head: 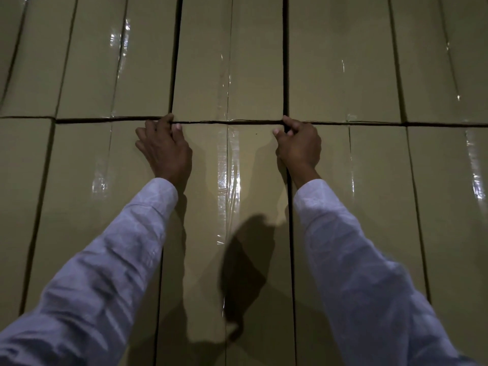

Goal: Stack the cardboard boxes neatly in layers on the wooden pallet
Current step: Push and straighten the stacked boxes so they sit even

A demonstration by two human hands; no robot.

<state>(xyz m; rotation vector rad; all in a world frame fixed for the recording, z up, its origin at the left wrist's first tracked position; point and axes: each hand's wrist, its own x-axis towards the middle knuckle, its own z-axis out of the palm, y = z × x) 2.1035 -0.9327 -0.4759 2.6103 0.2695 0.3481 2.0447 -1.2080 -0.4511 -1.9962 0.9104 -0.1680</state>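
Note:
A wall of tan cardboard boxes sealed with clear tape fills the view. The middle box (227,207) is long and narrow, with a tape seam down its centre. My left hand (165,149) grips its upper left corner, fingertips hooked into the dark gap above it. My right hand (298,145) grips the upper right corner the same way, fingers curled into the gap. Both arms wear pale long sleeves. Directly above sits another box (229,62). No pallet is visible.
Neighbouring boxes press in on both sides: one at the left (87,196) and one at the right (353,196), with thin dark gaps between them. More boxes line the upper row (340,62). My shadow falls on the middle box's lower part.

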